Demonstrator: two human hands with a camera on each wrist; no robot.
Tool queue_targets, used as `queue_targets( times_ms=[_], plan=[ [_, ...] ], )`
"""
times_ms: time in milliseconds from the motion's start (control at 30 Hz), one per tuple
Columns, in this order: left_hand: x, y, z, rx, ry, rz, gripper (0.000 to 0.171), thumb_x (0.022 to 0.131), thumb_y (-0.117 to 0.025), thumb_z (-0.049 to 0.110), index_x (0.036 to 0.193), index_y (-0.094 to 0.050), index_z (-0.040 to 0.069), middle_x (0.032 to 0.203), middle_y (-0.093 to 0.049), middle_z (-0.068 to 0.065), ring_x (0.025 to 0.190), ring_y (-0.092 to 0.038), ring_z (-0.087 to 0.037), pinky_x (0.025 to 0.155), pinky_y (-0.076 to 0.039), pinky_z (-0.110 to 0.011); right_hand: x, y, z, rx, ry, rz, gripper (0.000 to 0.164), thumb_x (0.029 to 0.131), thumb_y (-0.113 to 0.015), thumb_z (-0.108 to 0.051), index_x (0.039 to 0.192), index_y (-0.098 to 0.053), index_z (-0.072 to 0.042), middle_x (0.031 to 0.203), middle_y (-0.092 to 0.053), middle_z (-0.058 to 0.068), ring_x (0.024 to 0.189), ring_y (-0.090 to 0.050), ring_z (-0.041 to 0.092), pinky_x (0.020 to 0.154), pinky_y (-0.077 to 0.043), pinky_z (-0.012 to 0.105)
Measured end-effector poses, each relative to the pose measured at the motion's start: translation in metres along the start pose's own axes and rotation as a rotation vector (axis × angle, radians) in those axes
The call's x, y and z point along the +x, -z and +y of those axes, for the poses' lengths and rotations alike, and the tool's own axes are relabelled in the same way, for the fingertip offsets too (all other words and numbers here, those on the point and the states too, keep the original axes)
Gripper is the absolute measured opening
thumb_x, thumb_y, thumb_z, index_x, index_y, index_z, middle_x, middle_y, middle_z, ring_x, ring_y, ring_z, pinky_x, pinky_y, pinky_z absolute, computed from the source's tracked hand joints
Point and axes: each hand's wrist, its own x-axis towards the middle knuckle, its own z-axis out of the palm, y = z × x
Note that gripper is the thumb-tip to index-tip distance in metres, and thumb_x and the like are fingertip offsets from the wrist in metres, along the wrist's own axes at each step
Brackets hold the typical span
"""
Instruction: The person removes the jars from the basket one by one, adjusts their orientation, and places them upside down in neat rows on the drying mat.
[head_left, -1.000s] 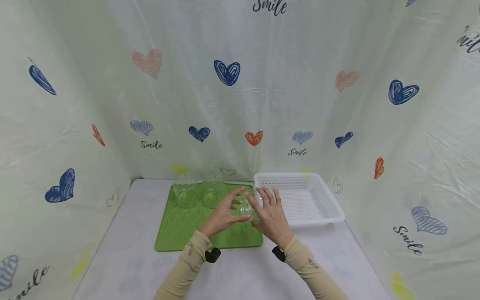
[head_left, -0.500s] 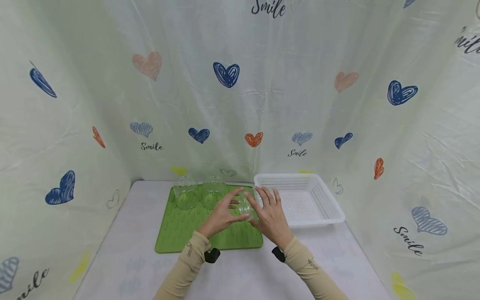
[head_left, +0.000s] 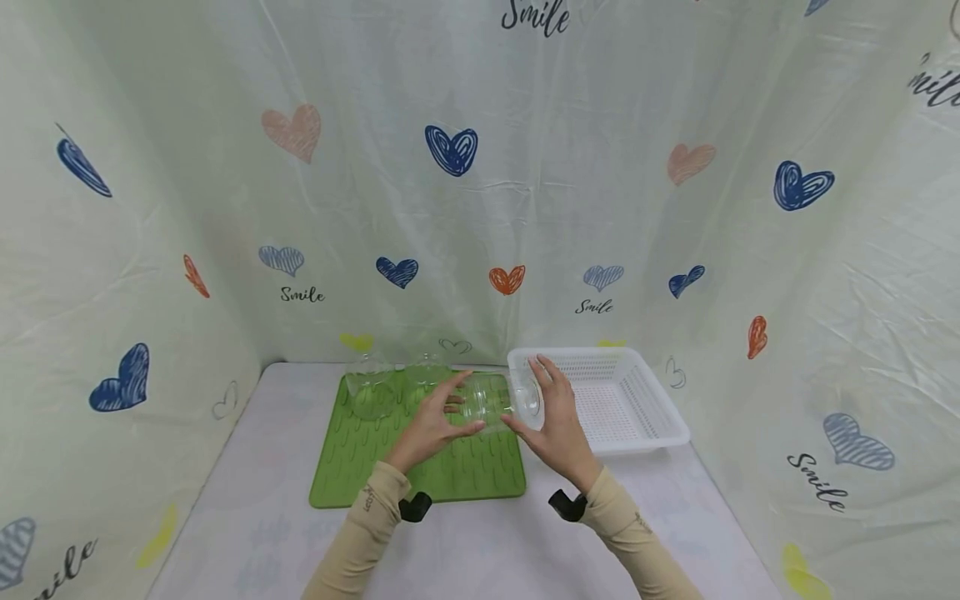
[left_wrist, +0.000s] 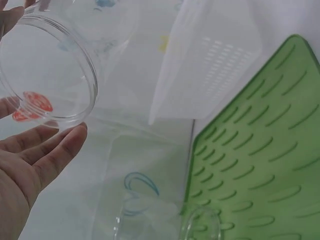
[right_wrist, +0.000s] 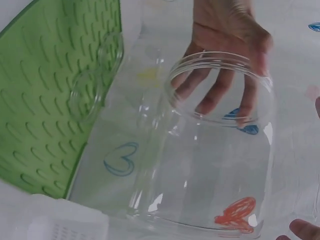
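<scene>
A clear glass jar (head_left: 486, 402) lies sideways in the air above the green mat (head_left: 420, 475), its ringed mouth towards the left. My left hand (head_left: 431, 425) grips the jar at the mouth, with fingers and thumb on opposite sides of the rim in the right wrist view. At the jar's base end is my right hand (head_left: 558, 421), thumb and fingers spread around it. Its fingertips (right_wrist: 305, 230) stand a little apart from the glass in the right wrist view. On the mat's back left are two more clear glass jars, one left (head_left: 371, 392), one right (head_left: 426, 385).
A white perforated plastic basket (head_left: 652, 417) stands to the right of the mat, at the back of the white-covered table (head_left: 270, 492). Behind it hangs a curtain (head_left: 450, 208) printed with hearts, which also encloses both sides.
My hands have drawn apart, left hand to the left and right hand to the right. The right fingers have spread, and more of the sideways jar now shows between the hands.
</scene>
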Motion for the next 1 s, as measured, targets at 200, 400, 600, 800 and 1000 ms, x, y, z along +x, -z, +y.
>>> queue_targets(
  times_ms=[200,400,600,800,1000],
  plan=[
    [0.001,0.004,0.001,-0.018,0.027,0.002,0.087,0.079,-0.075,0.049,0.150,-0.027,0.038,0.143,-0.043,-0.009,0.122,-0.054,-0.034,0.096,-0.051,-0.048,0.006,0.014,0.000,0.190,-0.182,0.035,0.093,0.084,-0.075,-0.023,0.155,-0.017,-0.016,0.157,-0.024,0.013,0.143,-0.026,0.032,0.112,-0.029,0.058],
    [0.002,0.008,0.001,-0.002,0.028,0.007,0.089,0.079,-0.074,0.050,0.152,-0.027,0.033,0.143,-0.043,-0.010,0.122,-0.054,-0.037,0.096,-0.050,-0.050,0.011,0.028,0.005,0.414,-0.322,0.046,0.087,0.090,-0.066,-0.008,0.156,-0.010,-0.021,0.159,-0.020,0.011,0.145,-0.025,0.033,0.115,-0.028,0.057],
    [0.002,0.009,0.000,0.004,0.030,0.009,0.088,0.078,-0.075,0.050,0.151,-0.026,0.039,0.142,-0.043,-0.008,0.121,-0.055,-0.035,0.095,-0.051,-0.050,0.013,0.034,0.017,0.862,-0.609,0.028,0.066,0.103,-0.044,-0.023,0.156,-0.005,-0.027,0.158,-0.018,0.015,0.145,-0.021,0.037,0.116,-0.026,0.056],
    [0.001,0.011,0.000,0.006,0.024,-0.003,0.089,0.079,-0.075,0.049,0.151,-0.024,0.039,0.143,-0.043,-0.007,0.121,-0.055,-0.033,0.096,-0.051,-0.049,0.003,0.021,0.040,1.196,-0.949,-0.133,0.074,0.103,-0.038,-0.046,0.155,0.009,-0.023,0.160,-0.002,0.021,0.148,-0.008,0.040,0.118,-0.020,0.056],
    [0.001,0.010,-0.001,0.004,0.021,0.002,0.087,0.080,-0.076,0.044,0.151,-0.025,0.041,0.143,-0.043,-0.010,0.120,-0.056,-0.032,0.097,-0.050,-0.049,-0.012,0.001,0.049,1.475,-1.063,-0.299,0.084,0.100,-0.040,-0.052,0.153,0.017,-0.024,0.159,0.010,0.024,0.147,0.000,0.043,0.118,-0.016,0.058]
  ],
)
